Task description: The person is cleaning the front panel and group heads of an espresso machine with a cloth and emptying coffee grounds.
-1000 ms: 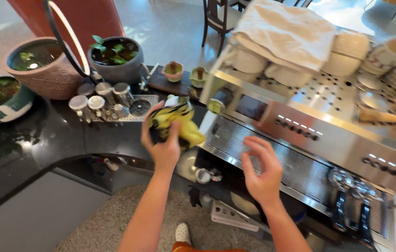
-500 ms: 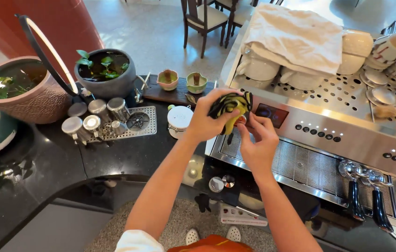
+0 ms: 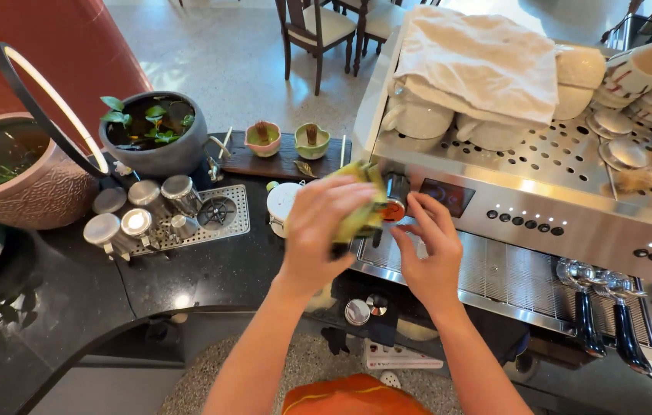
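Fingers of the left hand (image 3: 318,230) clamp a yellow-green cloth (image 3: 360,204) against the espresso machine's (image 3: 541,192) knob; right hand (image 3: 430,250), fingers loosely curled, sits just right.

A curved, glossy black table (image 3: 211,280) is carrying a large stainless-steel espresso machine (image 3: 541,207), a perforated metal drip tray (image 3: 222,219) with small steel pitchers (image 3: 161,201), a dark wooden board (image 3: 284,163), and grey (image 3: 149,138) and terracotta plant pots (image 3: 19,177).
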